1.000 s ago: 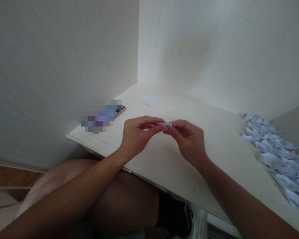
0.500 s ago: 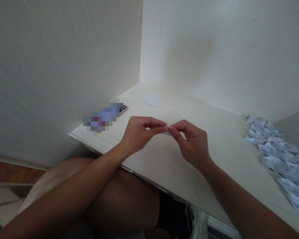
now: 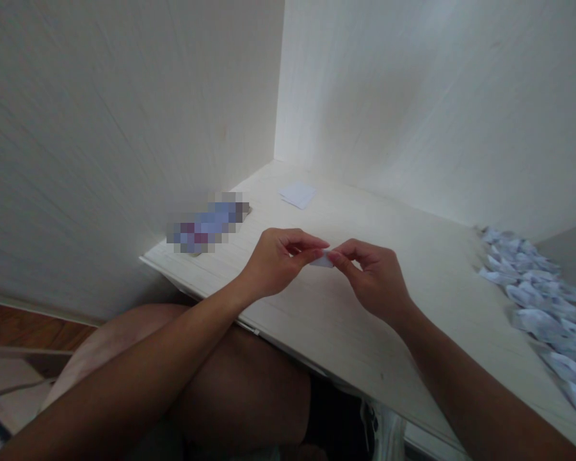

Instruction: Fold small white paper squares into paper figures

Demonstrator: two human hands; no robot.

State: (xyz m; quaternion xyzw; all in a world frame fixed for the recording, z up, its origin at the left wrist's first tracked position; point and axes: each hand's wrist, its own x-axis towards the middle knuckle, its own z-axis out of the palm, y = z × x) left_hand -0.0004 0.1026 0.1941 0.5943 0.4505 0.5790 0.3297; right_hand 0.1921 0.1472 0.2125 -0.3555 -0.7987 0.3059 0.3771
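Note:
A small white piece of paper (image 3: 322, 260) is held between my two hands above the table, mostly covered by the fingers. My left hand (image 3: 283, 259) pinches its left end between thumb and fingertips. At the right end, my right hand (image 3: 369, 269) grips it in the same kind of pinch. Beyond the hands, a few flat white paper sheets (image 3: 298, 194) lie on the table near the back corner.
The white table (image 3: 413, 346) meets walls at the left and back. Many crumpled or folded white paper pieces (image 3: 532, 294) cover its right end. A phone-like object (image 3: 208, 227), blurred by pixels, lies at the left edge. My legs are under the front edge.
Both hands have lowered slightly in view, and more of the paper's white face shows between them. The whole scene has shifted a little to the right.

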